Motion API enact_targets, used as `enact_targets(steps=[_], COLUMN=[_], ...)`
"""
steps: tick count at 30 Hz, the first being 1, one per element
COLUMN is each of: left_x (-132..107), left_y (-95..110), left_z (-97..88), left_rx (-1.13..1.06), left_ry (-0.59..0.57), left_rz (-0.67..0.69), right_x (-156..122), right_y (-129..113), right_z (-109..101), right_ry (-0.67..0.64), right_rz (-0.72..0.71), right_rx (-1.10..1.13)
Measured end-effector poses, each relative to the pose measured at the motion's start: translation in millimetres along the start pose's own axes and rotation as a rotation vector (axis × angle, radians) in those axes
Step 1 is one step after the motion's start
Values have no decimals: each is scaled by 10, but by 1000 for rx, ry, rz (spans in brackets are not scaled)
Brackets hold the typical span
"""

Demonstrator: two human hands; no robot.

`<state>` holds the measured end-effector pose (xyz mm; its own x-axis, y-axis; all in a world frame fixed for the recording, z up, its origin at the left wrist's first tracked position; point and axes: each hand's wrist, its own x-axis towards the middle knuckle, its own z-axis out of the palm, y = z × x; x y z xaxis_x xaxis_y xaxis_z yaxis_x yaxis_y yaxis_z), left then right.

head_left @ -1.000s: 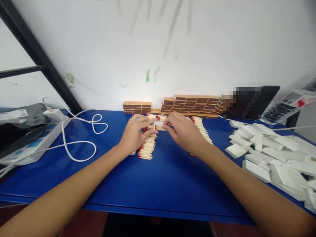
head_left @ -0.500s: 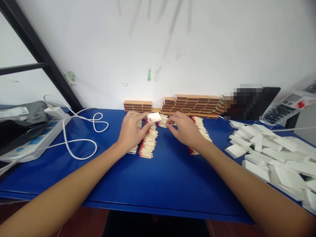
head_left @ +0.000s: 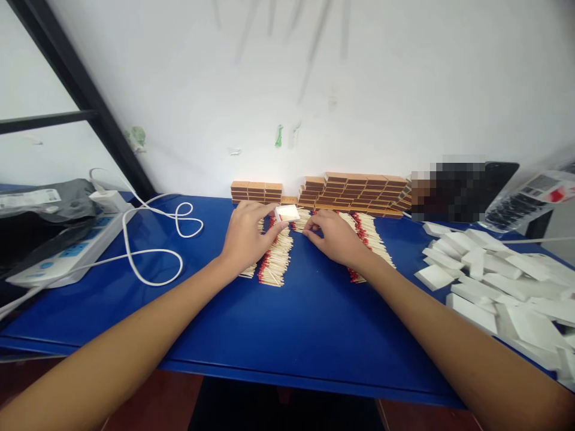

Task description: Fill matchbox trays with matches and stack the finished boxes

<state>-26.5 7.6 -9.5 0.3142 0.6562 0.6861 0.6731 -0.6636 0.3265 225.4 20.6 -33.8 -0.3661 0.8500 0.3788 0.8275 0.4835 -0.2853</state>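
The left hand (head_left: 249, 236) pinches a small white tray (head_left: 287, 213) by its left end, near the back edge of the worktop (head_left: 287, 335). The tray lies longways toward the right hand (head_left: 335, 236), beside matches (head_left: 300, 222) (can't tell if that grip holds any).

You are looking at a plain blue table (head_left: 287, 335), red-tipped cream matchsticks (head_left: 275, 260), orange matchboxes (head_left: 354, 190) with dark brown sides, and a white box (head_left: 287, 214).
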Motion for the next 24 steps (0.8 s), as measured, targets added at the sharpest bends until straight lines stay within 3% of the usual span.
enact_targets(steps=[7, 16, 24], left_x=[-15, -18, -23], left_y=[-9, 2, 8], left_z=[28, 19, 22], left_rx=[-17, -3, -14], left_ry=[13, -2, 0], left_rz=[5, 3, 16], right_x=[-32, -89, -94], right_y=[16, -112, -86], right_z=[-64, -2, 26], right_ry=[-53, -6, 30], right_rz=[-3, 38, 25], right_rx=[-18, -41, -10])
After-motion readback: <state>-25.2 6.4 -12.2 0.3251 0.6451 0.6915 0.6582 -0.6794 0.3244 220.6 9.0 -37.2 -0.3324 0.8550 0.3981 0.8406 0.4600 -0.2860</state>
